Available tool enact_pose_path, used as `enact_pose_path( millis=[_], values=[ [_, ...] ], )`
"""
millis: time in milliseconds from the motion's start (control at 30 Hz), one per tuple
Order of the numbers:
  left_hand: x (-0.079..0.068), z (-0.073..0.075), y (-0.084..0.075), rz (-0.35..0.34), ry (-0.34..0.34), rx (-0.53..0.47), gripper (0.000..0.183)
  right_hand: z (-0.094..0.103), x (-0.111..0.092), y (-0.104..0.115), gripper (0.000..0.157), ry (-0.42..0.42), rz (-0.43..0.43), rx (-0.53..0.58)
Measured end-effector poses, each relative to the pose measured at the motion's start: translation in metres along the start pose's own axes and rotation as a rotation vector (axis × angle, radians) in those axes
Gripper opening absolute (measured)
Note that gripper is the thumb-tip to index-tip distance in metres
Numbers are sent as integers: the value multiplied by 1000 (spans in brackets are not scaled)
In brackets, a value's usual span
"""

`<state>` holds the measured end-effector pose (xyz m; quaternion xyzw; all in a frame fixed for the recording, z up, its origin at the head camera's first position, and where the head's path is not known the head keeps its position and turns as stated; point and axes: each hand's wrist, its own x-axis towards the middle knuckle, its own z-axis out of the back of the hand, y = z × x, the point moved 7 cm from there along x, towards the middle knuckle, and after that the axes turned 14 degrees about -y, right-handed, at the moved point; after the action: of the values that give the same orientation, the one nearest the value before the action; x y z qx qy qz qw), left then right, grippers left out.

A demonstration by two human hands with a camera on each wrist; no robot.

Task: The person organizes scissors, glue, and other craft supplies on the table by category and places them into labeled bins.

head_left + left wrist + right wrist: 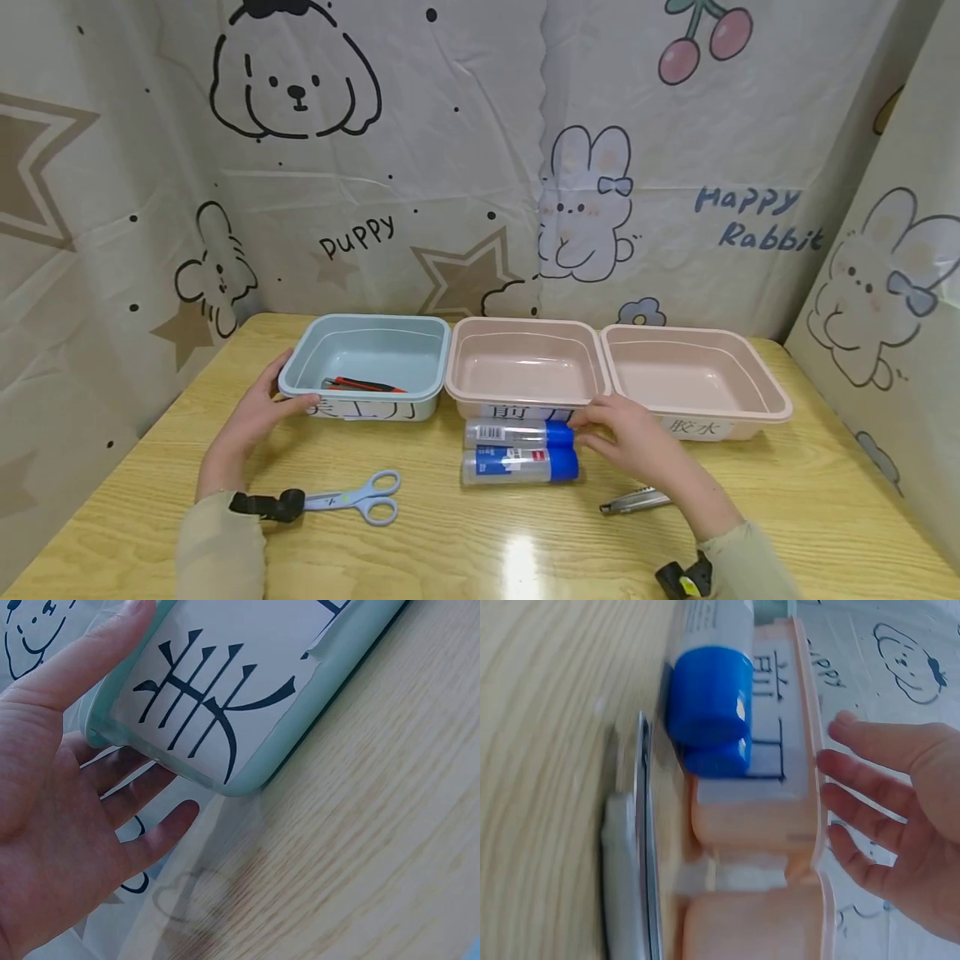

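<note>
Landmark: the middle pink bin (525,342). To its left stands the blue bin (390,350), with a red-and-black cutter (367,386) inside. The left hand (258,408) grips the blue bin's near left corner, thumb on the front rim, fingers along the side. The right hand (622,429) is at the landmark's near right corner, fingers spread and holding nothing; contact with the rim cannot be confirmed. Two glue sticks (517,465) lie side by side in front of the landmark. The scissors (352,497) lie to its front left; the silver cutter (636,500) lies to its front right, partly hidden by the right forearm.

Risks, as judged: the round glue sticks could roll if knuckles brush their caps; a lowered forearm could knock the silver cutter; an uneven pull could skew the blue bin.
</note>
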<state>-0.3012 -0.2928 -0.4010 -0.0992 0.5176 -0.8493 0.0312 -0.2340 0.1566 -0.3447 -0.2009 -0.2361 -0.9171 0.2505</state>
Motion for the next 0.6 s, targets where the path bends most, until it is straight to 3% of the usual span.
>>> enact_pose_path(
  millis=[267,500,600],
  values=[
    [0,1,2,7,-8,10,97,10,-23,-15,18,110,16,-74],
    [0,0,0,-5,-8,16,96,9,-46,-30,29,249,-54,-109],
    [0,0,-1,-3,-5,9,96,8,-55,-36,36,270,-42,-134]
  ],
)
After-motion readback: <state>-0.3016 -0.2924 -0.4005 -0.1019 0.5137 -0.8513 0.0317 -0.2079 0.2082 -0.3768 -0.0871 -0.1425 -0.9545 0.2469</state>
